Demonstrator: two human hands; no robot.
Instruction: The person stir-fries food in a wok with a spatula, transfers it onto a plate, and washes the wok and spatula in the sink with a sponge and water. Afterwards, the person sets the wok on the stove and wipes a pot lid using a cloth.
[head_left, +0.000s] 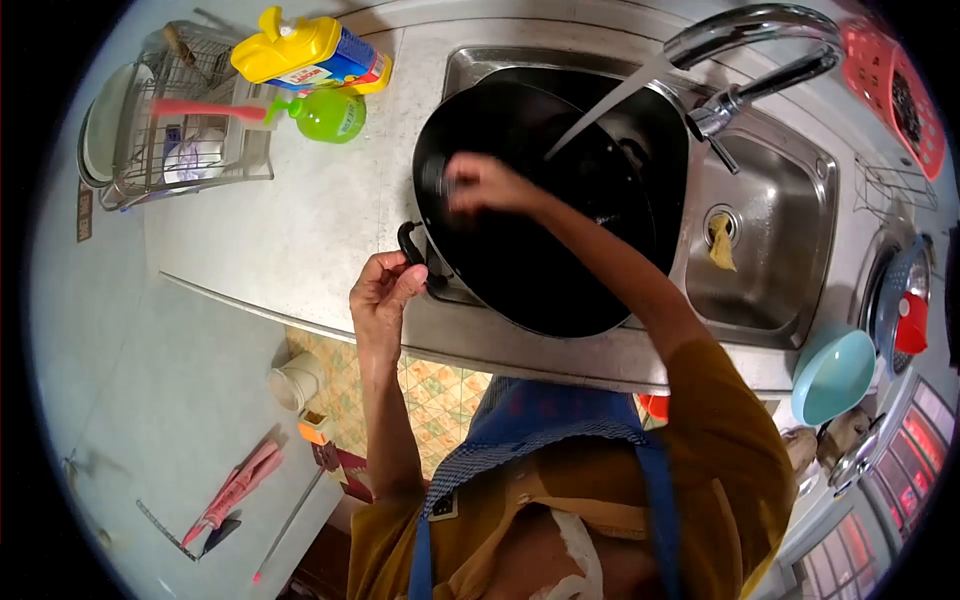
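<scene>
One curved black handle (407, 240) pinched by left fingers (412, 279) | right fingers (468, 166) blurred within round black pan (545, 285), hold unclear | brace firmly

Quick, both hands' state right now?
Left hand: closed on the handle of the black pan.
Right hand: inside the pan, blurred; whether it grips anything cannot be told.

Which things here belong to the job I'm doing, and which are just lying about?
In the job:
- wide, round black pan, left hand at its curved black handle, right hand inside
- curved chrome tap, running

Lying about, apparently:
- yellow plastic bottle, blue label
- green pump bottle
- round turquoise bowl
- yellow scrap by the drain
</scene>
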